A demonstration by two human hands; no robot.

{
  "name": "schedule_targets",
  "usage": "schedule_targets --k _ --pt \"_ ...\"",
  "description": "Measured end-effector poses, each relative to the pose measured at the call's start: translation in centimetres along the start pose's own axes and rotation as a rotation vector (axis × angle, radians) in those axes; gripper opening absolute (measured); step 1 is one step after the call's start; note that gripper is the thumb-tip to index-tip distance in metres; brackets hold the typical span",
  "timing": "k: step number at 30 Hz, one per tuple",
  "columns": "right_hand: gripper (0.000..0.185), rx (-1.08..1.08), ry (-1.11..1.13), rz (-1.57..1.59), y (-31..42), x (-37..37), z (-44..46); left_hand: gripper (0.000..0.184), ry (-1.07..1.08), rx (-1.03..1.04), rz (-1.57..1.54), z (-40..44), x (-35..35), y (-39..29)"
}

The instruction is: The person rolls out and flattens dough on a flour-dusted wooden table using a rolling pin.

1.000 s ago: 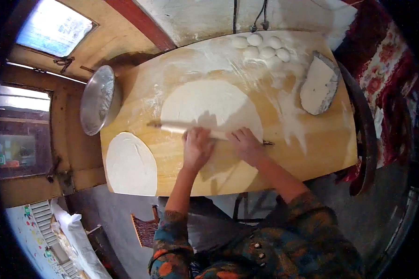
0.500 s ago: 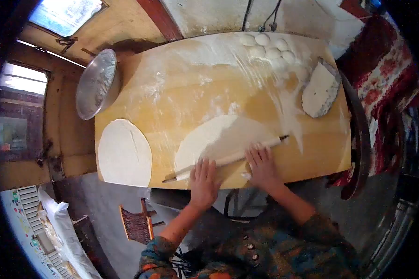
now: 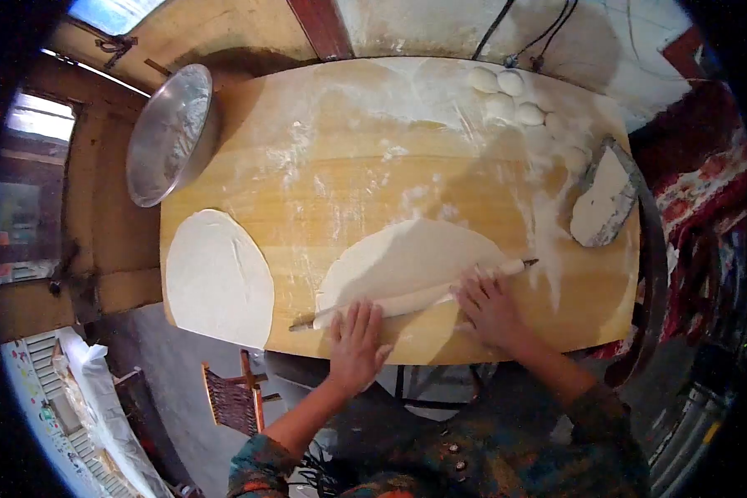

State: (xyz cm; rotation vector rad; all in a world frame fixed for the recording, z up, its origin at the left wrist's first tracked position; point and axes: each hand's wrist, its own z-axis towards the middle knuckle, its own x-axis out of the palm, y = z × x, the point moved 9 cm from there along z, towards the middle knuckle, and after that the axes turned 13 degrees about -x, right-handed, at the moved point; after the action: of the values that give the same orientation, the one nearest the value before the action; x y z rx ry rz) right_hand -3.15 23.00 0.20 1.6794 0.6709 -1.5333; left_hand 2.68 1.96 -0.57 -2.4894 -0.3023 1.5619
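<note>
A flattened sheet of dough (image 3: 415, 253) lies at the front middle of the floured board. Across its near edge runs a rolling pin (image 3: 513, 267), slanting up to the right, its dark tip showing at each end. Dough seems to wrap round the pin's middle, though I cannot tell how far. My left hand (image 3: 357, 349) lies with stretched fingers against the pin's left part. My right hand (image 3: 490, 311) rests fingers spread near its right end. Left of these, a second rolled sheet (image 3: 218, 278) lies flat, its near edge at the board's rim.
A metal bowl (image 3: 145, 153) stands tilted at the far left corner of the board (image 3: 340, 178). Several dough balls (image 3: 500, 106) sit at the back right. A large pale lump on a dark wrap (image 3: 603, 199) is at the right edge. A woven stool (image 3: 231, 398) stands below.
The pin has come nearer to me with both hands, and its middle now looks thicker with dough. My hands have moved slightly apart. The view has shifted a little.
</note>
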Motion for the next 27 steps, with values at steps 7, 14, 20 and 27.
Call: schedule_targets --k 7,14,20,27 --pt "0.049 0.326 -0.406 0.068 -17.4 -9.7 16.0 0.055 -0.714 -0.203 -0.213 19.7 -18.6 10.3" --pt "0.053 0.228 -0.273 -0.161 -22.1 -6.1 15.6 0.057 -0.643 -0.208 -0.112 22.4 -17.0 13.8" --pt "0.059 0.328 -0.173 -0.205 -21.8 -5.2 12.4 0.06 -0.613 -0.243 0.084 18.6 -14.6 12.6" --pt "0.043 0.294 -0.198 -0.226 -12.2 -2.9 2.3 0.054 -0.623 -0.089 0.165 7.9 -8.0 9.7"
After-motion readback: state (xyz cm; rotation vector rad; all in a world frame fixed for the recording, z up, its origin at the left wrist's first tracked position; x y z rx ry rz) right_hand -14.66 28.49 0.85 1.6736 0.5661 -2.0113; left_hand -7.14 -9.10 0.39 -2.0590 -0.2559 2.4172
